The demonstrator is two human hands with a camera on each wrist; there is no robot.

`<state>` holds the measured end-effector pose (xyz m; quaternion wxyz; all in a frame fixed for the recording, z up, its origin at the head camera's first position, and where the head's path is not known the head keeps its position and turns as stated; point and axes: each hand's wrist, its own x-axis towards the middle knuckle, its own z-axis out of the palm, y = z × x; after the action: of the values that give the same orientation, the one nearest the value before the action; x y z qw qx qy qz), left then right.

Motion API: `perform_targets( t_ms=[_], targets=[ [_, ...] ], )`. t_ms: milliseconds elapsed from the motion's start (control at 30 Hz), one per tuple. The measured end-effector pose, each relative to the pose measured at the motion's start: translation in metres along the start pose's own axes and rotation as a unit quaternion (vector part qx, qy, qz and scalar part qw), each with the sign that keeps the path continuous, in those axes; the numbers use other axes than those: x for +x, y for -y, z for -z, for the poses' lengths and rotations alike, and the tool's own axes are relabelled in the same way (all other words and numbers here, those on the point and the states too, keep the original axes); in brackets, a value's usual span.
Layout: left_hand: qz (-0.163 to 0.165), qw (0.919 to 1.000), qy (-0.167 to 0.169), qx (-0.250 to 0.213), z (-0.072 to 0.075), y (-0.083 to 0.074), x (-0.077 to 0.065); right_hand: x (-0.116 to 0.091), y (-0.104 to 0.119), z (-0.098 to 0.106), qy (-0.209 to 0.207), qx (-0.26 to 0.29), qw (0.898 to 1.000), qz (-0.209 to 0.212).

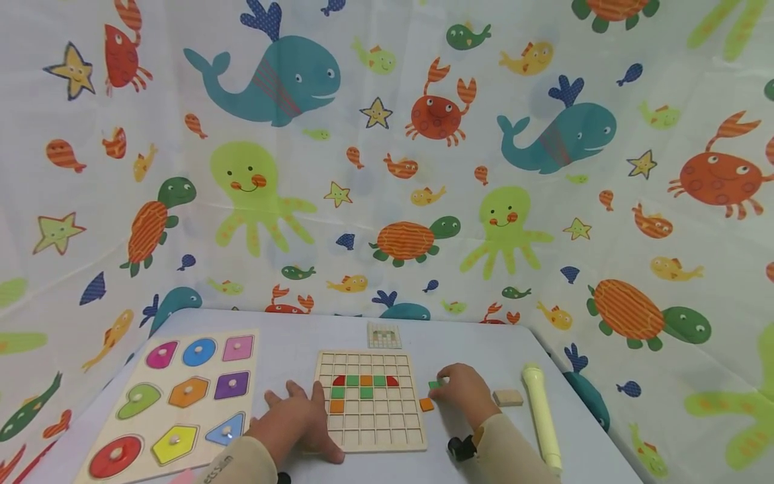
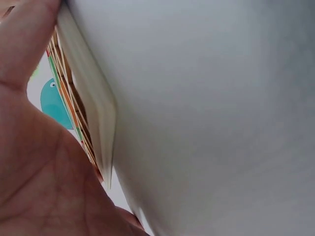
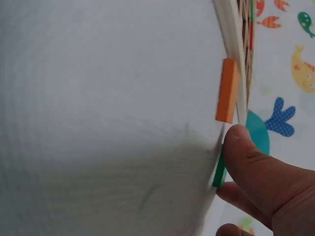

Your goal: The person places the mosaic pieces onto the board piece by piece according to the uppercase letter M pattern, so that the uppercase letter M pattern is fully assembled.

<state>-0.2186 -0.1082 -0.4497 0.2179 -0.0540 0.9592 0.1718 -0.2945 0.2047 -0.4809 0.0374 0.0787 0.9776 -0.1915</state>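
Note:
A wooden grid board [image 1: 399, 421] lies flat, with several red, green and orange tiles in its upper left and middle cells. My left hand [image 1: 296, 418] rests at the board's left edge, fingers spread, its thumb by the near left corner. In the left wrist view, the board's edge [image 2: 101, 105] runs right beside the palm. To the right of the board, my right hand [image 1: 467, 392] pinches a green tile [image 3: 219, 171] between thumb and finger, low at the tabletop. An orange tile [image 1: 426, 405] lies just nearer, close to the board's right edge.
A shape puzzle board [image 1: 151, 356] with knobbed pieces lies on the left. Behind the grid board is a small pattern card [image 1: 383, 335]. On the right are a beige wooden block [image 1: 508, 398] and a pale yellow stick [image 1: 541, 417]. A sea-animal curtain [image 1: 338, 222] surrounds the table.

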Motion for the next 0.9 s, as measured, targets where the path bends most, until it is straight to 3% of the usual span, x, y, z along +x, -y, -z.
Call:
perform_targets(
  t_ms=[267, 633, 900],
  targets=[
    [-0.002, 1.0000, 0.000, 0.007, -0.002, 0.002, 0.004, -0.005, 0.008, -0.001, -0.005, -0.025, 1.000, 0.017],
    [-0.005, 0.9999, -0.010, 0.002, -0.003, 0.004, 0.003, -0.003, 0.013, -0.001, 0.006, -0.014, 1.000, -0.016],
    [-0.002, 0.9998, -0.015, 0.009, -0.001, -0.001, -0.004, -0.007, 0.024, -0.002, -0.008, -0.004, 1.000, 0.016]
  ],
)
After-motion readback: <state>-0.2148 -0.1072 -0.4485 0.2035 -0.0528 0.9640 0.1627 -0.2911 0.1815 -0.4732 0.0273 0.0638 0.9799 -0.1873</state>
